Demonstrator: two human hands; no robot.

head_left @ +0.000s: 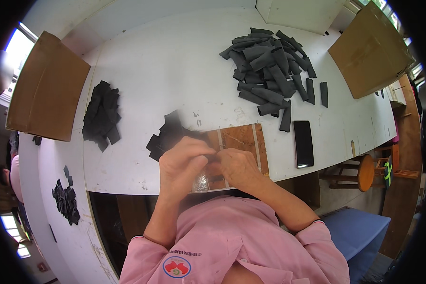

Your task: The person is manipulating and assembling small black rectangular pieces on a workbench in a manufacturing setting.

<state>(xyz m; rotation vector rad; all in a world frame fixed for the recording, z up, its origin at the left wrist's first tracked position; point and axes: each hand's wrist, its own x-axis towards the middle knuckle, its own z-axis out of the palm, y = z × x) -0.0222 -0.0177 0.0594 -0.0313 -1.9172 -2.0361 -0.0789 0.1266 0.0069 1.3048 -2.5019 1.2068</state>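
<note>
From where I stand, the person in the pink shirt (232, 227) sits at the near edge of the white surface (146, 80), both forearms raised over that edge. The left hand (181, 163) and the right hand (240, 168) meet fingertip to fingertip, pinched together on a small dark piece (211, 157); the fingers hide most of it. It sits above a wooden board (241, 139) with pale strips, lying at the middle of the near edge. A crinkled clear wrapping (201, 183) shows on the board's near left corner, below the hands.

Right of the board, a black phone (303, 144) lies close to the near edge. Just past the left hand, a loose heap of flat black pieces (168, 132) lies beside the board's far left corner. Farther off, another black heap (102, 113) lies near the left edge, with a cardboard box (45, 92) beyond it. Toward the far edge, right of the middle, dark grey tubes (270, 66) are piled every which way, a few straying out. A second carton (374, 52) stands by the far right corner.
</note>
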